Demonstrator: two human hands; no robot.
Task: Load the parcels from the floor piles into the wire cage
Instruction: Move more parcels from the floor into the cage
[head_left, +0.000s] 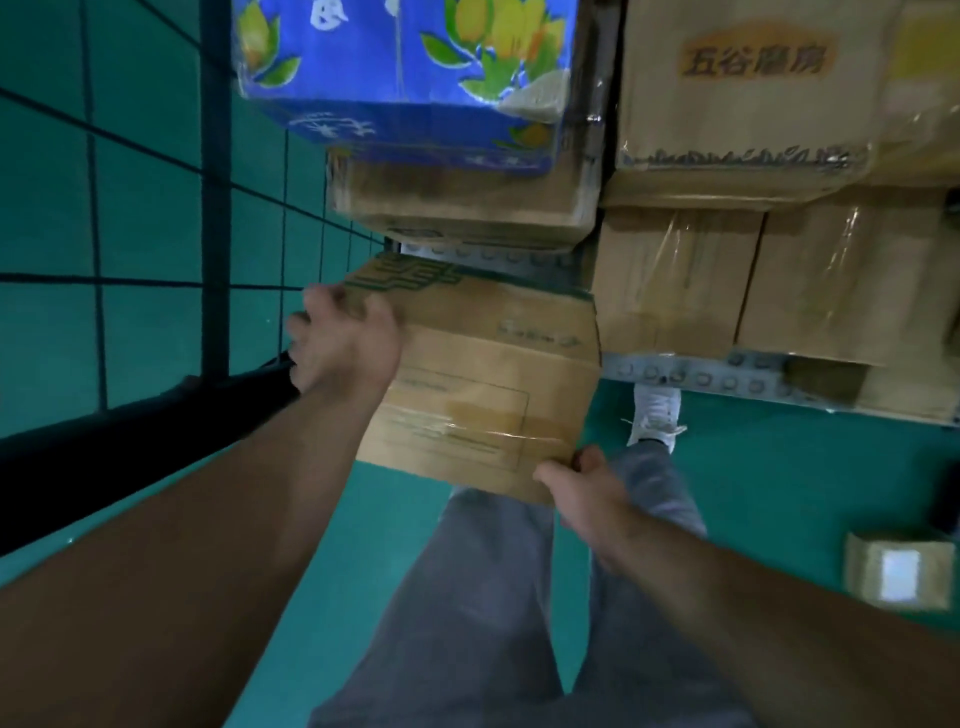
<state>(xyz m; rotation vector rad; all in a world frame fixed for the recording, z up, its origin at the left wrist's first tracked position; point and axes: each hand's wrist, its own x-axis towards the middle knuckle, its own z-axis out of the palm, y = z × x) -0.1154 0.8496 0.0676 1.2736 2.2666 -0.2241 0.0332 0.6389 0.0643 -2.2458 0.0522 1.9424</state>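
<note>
Fingers (324, 301) of left hand (345, 345) curled over far corner of boxy, taped cardboard parcel (488, 364), right hand (584, 491) gripping near corner, forearms outstretched, wire cage (214, 208) alongside.

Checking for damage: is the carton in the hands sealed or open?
Sealed: the carton shows shut flaps with clear tape across them; no gap visible.

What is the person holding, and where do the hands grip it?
A brown cardboard box, in both hands: the left hand grips its far left corner, the right hand its near right corner.
</note>
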